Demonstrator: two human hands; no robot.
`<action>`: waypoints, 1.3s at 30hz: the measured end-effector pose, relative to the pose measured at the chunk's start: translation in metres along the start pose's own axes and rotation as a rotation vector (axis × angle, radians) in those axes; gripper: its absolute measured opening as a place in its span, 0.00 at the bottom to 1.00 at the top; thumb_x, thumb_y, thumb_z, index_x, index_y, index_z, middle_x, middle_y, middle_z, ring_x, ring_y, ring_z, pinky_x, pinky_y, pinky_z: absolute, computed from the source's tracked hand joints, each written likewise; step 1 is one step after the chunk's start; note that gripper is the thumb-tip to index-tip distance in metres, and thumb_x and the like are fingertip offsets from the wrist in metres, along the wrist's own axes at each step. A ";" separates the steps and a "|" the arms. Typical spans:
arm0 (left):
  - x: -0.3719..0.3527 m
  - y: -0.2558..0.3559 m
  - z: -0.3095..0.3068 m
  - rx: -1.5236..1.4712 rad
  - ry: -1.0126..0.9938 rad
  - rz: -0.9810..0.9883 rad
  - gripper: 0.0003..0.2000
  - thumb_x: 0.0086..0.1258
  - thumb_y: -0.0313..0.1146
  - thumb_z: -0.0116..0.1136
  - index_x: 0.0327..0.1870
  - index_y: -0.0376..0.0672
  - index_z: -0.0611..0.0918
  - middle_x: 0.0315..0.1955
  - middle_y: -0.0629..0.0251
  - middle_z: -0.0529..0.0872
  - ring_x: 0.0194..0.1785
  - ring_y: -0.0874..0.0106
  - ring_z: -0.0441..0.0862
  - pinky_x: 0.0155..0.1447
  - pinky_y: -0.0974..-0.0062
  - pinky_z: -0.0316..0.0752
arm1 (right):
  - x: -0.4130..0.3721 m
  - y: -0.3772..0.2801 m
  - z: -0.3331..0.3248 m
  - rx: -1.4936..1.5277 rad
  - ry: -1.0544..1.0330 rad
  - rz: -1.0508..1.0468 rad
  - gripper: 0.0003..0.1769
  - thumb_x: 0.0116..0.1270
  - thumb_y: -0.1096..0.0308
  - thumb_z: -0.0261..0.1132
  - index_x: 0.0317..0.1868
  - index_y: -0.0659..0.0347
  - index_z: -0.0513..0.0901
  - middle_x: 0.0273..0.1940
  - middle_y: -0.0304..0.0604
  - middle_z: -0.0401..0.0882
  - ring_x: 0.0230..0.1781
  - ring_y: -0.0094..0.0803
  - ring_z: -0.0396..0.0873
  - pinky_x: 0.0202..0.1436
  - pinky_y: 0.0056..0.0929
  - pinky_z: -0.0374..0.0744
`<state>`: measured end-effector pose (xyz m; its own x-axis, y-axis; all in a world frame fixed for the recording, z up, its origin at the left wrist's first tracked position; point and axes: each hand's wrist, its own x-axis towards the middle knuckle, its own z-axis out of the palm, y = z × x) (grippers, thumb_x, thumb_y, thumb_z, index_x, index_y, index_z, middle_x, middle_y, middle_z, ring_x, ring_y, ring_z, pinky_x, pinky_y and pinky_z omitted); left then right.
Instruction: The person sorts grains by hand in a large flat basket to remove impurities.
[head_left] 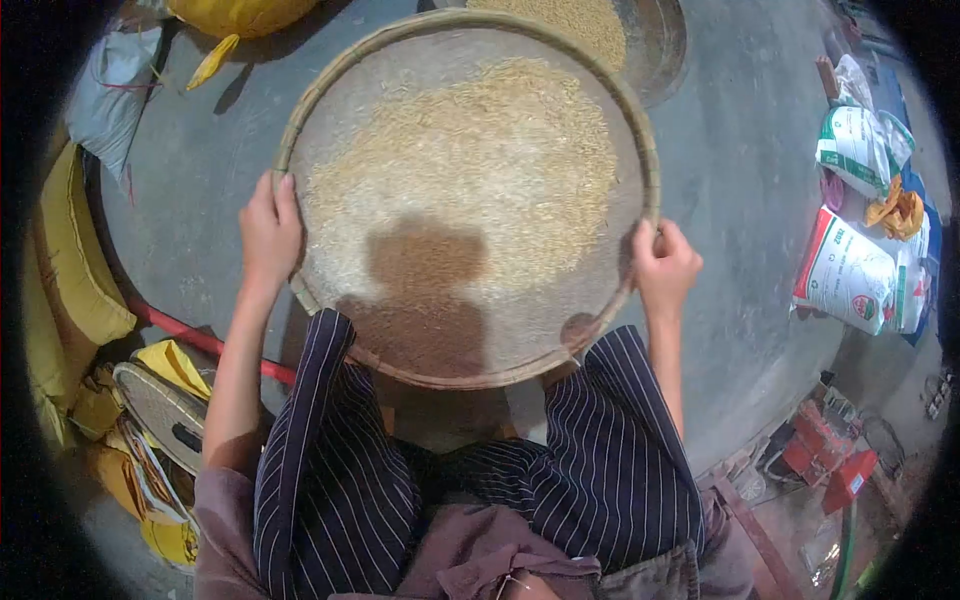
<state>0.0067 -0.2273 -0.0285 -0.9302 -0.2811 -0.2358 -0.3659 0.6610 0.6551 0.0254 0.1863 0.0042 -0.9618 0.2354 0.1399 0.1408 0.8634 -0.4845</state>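
A large round winnowing basket (648, 165) is held level above my knees, its pale rim facing up. Unhusked grain (540, 140) lies spread over its woven bottom, slightly blurred, with a dark shadow falling across the near part. My left hand (270, 225) grips the rim on the left side, thumb on top and fingers hidden underneath. On the right side, my right hand (665, 262) is closed around the rim, its fingers curled.
Beyond the basket, a wide metal pan (665, 50) holds more grain. Yellow sacks (75, 260) and a white sack (120, 90) line the left. Printed bags (845, 270) lie at the right, above a red machine (815, 450). Another round basket (160, 410) leans at lower left.
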 end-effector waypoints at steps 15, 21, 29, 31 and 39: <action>0.040 0.016 -0.007 0.122 0.017 0.145 0.15 0.73 0.39 0.46 0.38 0.32 0.76 0.33 0.36 0.78 0.41 0.39 0.75 0.40 0.55 0.71 | -0.026 -0.009 0.000 0.010 -0.105 0.220 0.14 0.59 0.64 0.65 0.26 0.69 0.79 0.12 0.44 0.68 0.13 0.24 0.64 0.19 0.31 0.67; 0.006 0.009 0.030 0.071 0.022 0.206 0.14 0.73 0.37 0.47 0.36 0.33 0.75 0.27 0.39 0.77 0.35 0.39 0.75 0.35 0.55 0.70 | -0.017 0.020 -0.013 -0.135 -0.231 0.322 0.16 0.59 0.60 0.65 0.28 0.68 0.82 0.16 0.50 0.74 0.15 0.36 0.73 0.23 0.34 0.71; 0.002 0.015 0.031 0.064 0.003 0.205 0.12 0.72 0.36 0.47 0.35 0.34 0.73 0.23 0.39 0.77 0.31 0.40 0.76 0.32 0.54 0.69 | -0.007 -0.051 -0.022 0.064 -0.454 0.283 0.14 0.60 0.62 0.65 0.40 0.63 0.85 0.26 0.50 0.82 0.27 0.39 0.81 0.33 0.36 0.77; -0.001 0.013 0.031 0.074 -0.010 0.184 0.12 0.72 0.36 0.47 0.35 0.35 0.74 0.23 0.39 0.77 0.31 0.40 0.76 0.32 0.54 0.69 | -0.004 -0.057 -0.005 0.279 -0.572 0.268 0.15 0.61 0.61 0.65 0.43 0.62 0.85 0.34 0.51 0.85 0.35 0.43 0.84 0.40 0.38 0.80; -0.006 0.030 0.003 0.321 -0.210 0.099 0.14 0.71 0.39 0.49 0.34 0.34 0.75 0.24 0.41 0.80 0.33 0.42 0.78 0.36 0.51 0.72 | 0.021 -0.075 0.026 0.318 -0.524 -0.196 0.18 0.59 0.67 0.68 0.49 0.64 0.80 0.51 0.53 0.79 0.51 0.43 0.79 0.56 0.36 0.76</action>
<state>0.0011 -0.2032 -0.0095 -0.9349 -0.0789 -0.3460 -0.2334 0.8710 0.4322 -0.0112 0.1150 0.0206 -0.9610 -0.2325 -0.1498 -0.0483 0.6745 -0.7367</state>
